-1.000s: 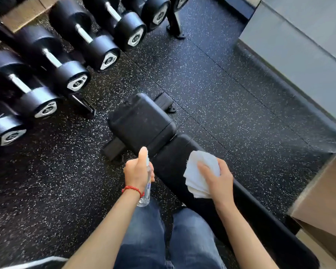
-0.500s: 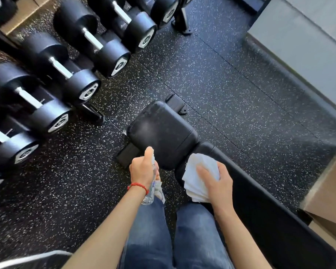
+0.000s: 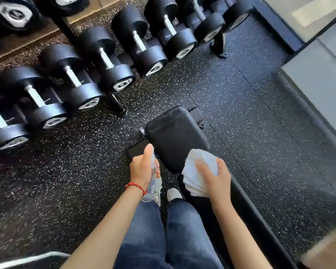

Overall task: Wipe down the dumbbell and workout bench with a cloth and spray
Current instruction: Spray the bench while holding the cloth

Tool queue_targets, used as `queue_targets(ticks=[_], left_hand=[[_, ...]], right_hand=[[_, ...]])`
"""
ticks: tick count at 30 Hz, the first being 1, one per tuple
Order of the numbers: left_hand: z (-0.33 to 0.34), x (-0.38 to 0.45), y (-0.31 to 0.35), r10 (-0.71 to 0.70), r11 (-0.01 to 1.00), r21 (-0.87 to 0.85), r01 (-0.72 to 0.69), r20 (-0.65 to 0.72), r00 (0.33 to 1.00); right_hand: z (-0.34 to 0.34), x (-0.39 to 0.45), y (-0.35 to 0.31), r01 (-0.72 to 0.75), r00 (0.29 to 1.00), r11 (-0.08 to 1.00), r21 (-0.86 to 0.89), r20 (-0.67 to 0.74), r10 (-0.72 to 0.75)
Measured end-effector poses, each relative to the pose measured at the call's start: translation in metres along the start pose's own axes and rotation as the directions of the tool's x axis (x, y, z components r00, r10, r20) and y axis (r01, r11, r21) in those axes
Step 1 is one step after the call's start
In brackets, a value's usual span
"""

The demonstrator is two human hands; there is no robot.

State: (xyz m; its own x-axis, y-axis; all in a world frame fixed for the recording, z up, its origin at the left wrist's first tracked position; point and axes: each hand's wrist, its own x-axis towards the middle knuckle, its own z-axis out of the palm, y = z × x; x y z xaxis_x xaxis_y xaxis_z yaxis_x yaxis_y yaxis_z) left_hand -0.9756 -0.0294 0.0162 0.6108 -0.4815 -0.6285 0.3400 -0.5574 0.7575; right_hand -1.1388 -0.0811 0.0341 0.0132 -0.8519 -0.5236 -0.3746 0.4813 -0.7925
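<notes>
A black padded workout bench (image 3: pixel 175 135) runs from the middle of the view down to the lower right. My left hand (image 3: pixel 143 168) grips a small clear spray bottle (image 3: pixel 152 183) upright, thumb on its top, just left of the bench's seat pad. My right hand (image 3: pixel 216 178) holds a folded white cloth (image 3: pixel 197 171) pressed on the bench where the seat pad meets the long back pad. Several black dumbbells (image 3: pixel 122 61) with chrome handles lie on a rack along the upper left.
Black speckled rubber floor (image 3: pixel 250 117) spreads around the bench. The rack's feet (image 3: pixel 120 107) stand on the floor left of the seat pad. A grey wall (image 3: pixel 318 74) borders the right side. My legs in blue jeans (image 3: pixel 163 239) are at the bottom.
The view has swung so the bench and dumbbells sit further right and lower in frame. Both hands keep the same grips, the cloth staying by the seat pad's near edge.
</notes>
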Motion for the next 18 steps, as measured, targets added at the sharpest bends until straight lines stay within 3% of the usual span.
queue_targets(ticks=[10,18], left_hand=[[-0.053,-0.072,-0.035,-0.014,0.967,-0.249,-0.055,-0.266,0.964],[-0.150,-0.113,-0.084,-0.160,0.897,-0.433,-0.089,-0.505,0.848]], right_hand=[[0.017,-0.032,-0.015,0.225,0.934,0.966,-0.126,0.309,-0.178],[0.099,-0.106,-0.025,0.426,0.735,0.887,-0.177,0.640,-0.225]])
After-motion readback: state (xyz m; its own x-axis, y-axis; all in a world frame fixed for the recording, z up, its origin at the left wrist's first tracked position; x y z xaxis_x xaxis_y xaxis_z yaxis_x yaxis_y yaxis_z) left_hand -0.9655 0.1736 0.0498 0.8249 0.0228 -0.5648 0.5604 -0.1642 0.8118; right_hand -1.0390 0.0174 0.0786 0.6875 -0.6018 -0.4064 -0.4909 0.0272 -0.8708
